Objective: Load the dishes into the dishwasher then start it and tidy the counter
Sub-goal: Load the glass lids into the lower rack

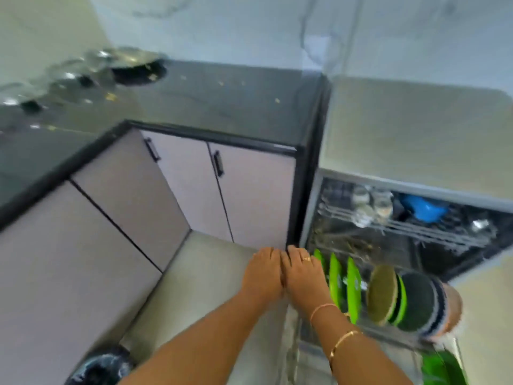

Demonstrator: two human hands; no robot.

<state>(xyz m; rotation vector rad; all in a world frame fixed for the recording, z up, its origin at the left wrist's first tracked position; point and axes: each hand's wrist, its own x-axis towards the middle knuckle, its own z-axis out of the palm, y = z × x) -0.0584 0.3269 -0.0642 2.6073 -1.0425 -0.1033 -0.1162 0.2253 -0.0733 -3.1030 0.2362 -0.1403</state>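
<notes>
Both forearms reach in from the bottom edge, and the left hand (263, 273) and right hand (301, 276) lie side by side, touching along their inner edges, backs up. The fingers (294, 252) bend down and away at the knuckles, so their tips are hidden; I cannot tell whether they grip anything. A ring (306, 258) sits on one right finger, and two thin bracelets (341, 340) circle the right wrist.

Just right of the fingers, green plates (336, 276) stand on edge in a row in the bottom of the open dishwasher (416, 187), the nearest one just beside the right hand. Farther right of the fingers stand an olive plate (381, 294), a dark plate (416, 301) and striped bowls (444, 309), all on edge. Beyond and right of the fingers, the upper rack (416, 229) holds glasses (372, 204) and a blue bowl (423, 208).

Straight beyond the fingers are pale cabinet doors (249, 190) with black handles, and above them a black surface (236, 107) dotted with crumbs (277, 100). Far left of the fingers on that surface lie blurred steel dishes (83, 70). Below the left forearm, a bin (102, 365) with a dark liner stands on the floor (194, 273).
</notes>
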